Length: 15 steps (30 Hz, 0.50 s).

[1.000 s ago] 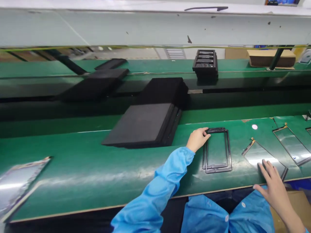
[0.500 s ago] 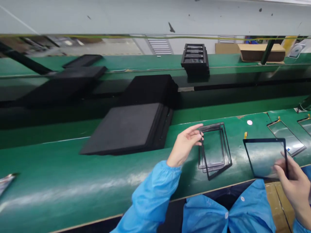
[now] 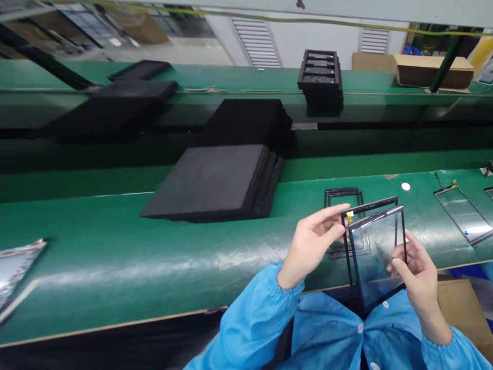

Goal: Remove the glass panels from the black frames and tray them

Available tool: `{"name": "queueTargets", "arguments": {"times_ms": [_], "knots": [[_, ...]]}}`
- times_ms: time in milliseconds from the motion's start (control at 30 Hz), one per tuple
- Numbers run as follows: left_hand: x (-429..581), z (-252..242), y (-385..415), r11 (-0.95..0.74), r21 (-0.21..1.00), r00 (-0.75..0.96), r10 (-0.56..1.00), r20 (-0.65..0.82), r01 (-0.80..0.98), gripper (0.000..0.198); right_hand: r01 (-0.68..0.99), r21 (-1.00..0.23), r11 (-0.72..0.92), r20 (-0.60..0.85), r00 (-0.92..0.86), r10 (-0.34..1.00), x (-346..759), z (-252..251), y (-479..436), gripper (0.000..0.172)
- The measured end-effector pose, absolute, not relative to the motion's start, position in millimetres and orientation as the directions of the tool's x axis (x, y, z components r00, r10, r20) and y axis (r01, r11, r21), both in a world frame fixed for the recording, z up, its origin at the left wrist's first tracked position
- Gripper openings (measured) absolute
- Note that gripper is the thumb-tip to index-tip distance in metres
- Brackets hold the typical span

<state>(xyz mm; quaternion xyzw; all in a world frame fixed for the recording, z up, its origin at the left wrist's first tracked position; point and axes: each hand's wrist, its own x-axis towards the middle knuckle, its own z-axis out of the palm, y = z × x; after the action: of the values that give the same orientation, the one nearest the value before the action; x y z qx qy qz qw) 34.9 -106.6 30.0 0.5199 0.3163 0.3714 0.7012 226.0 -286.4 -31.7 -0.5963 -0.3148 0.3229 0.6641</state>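
My left hand grips a thin black rectangular frame by its left side, holding it up above the bench. My right hand holds a glass panel with a black border by its lower right edge. The panel overlaps the raised frame, close against it, and a small yellow tab shows at their upper left corner. Below them, more black frames lie stacked on the green bench, partly hidden by my left hand and the panel.
Stacks of dark foam sheets lie on the green bench, left of my hands. A loose glass panel lies to the right, and another at far left. Black stacked trays and a cardboard box stand behind.
The glass panel has moved left from the right of the bench and risen, now overlapping the frame. My left hand has lifted a black frame from the stack. The view has tilted down.
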Motion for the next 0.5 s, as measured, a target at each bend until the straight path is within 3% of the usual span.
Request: {"name": "queueTargets", "arguments": {"times_ms": [500], "knots": [[40.3,28.9,-117.5,0.372,0.888,0.560,0.811,-0.169,-0.270,0.049,-0.077,-0.997,0.004,-0.048,0.659,0.750,210.8,-14.1,-284.2,0.061]]}}
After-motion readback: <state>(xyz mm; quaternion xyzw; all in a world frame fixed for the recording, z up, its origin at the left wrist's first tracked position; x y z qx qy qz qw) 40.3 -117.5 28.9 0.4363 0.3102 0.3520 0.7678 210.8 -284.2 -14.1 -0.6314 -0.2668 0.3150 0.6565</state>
